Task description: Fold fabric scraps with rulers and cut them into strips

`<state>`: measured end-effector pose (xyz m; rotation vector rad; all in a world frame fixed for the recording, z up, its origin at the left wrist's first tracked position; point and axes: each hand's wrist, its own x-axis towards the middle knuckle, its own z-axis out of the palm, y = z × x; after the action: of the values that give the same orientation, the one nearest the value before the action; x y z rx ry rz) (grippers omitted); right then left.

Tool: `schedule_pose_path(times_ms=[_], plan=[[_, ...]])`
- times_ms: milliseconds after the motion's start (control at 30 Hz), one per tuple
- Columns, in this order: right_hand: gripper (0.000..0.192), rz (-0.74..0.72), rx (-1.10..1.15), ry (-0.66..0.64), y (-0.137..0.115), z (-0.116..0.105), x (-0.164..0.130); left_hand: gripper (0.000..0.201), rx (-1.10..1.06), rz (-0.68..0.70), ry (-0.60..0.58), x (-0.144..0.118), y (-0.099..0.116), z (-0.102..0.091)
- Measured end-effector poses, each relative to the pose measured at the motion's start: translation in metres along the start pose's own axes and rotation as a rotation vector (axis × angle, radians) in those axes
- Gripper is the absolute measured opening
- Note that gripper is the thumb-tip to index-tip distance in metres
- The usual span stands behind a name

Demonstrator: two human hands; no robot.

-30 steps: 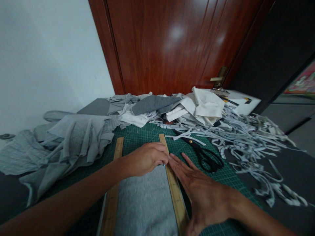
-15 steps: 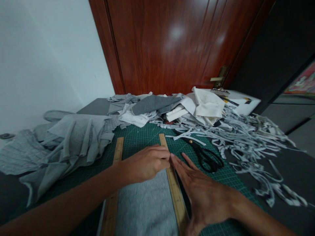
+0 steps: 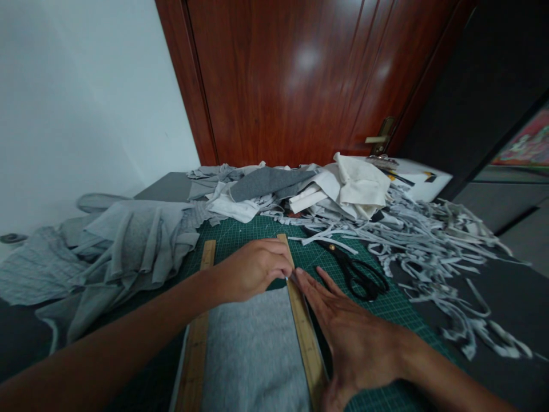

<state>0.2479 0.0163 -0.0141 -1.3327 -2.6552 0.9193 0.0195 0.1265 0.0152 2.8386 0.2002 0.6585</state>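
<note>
Light grey fabric [image 3: 257,343] lies flat on the green cutting mat [image 3: 231,230] between two wooden rulers. The right ruler [image 3: 305,335] runs along the fabric's right edge; the left ruler [image 3: 198,343] covers its left edge. My left hand [image 3: 259,266] is closed just past the fabric's far edge, beside the right ruler. A tiny pale tip shows under its fingers, too small to name. My right hand [image 3: 354,335] lies with fingers stretched out along the outer side of the right ruler, its fingertips close to my left hand's.
Black scissors [image 3: 358,274] lie on the mat to the right. Grey fabric [image 3: 124,246] is heaped at left, more cloth pieces [image 3: 274,183] at the back, and thin cut strips [image 3: 429,252] spread over the right side. A wooden door [image 3: 291,86] stands behind.
My left hand has moved slightly away from me along the right ruler, uncovering the fabric's far edge and the small pale tip. My right hand stays in place.
</note>
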Motion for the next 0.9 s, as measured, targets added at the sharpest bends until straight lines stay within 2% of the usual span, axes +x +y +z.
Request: schedule_pose_path(times_ms=[100, 267, 400, 600, 767, 900], plan=[[0.174, 0.000, -0.003, 0.015, -0.001, 0.000, 0.000, 0.021, -0.045, 0.009, -0.031, -0.003, 0.005, 0.007], [0.173, 0.062, -0.014, -0.039, -0.008, -0.005, 0.001, 0.024, -0.050, 0.020, -0.073, -0.006, 0.006, 0.020], [0.171, 0.063, -0.015, -0.047, -0.007, -0.005, 0.001, 0.025, -0.008, 0.037, -0.090, -0.003, 0.003, 0.021], [0.170, -0.022, -0.018, 0.013, 0.004, 0.003, 0.001, 0.026, 0.089, 0.102, -0.106, -0.001, 0.014, 0.023], [0.176, 0.024, -0.004, -0.007, 0.002, 0.002, 0.002, 0.026, 0.151, 0.096, -0.089, 0.001, 0.015, 0.021], [0.173, -0.014, -0.001, 0.018, 0.002, 0.002, 0.001, 0.024, 0.190, 0.098, -0.084, -0.001, 0.028, 0.023]])
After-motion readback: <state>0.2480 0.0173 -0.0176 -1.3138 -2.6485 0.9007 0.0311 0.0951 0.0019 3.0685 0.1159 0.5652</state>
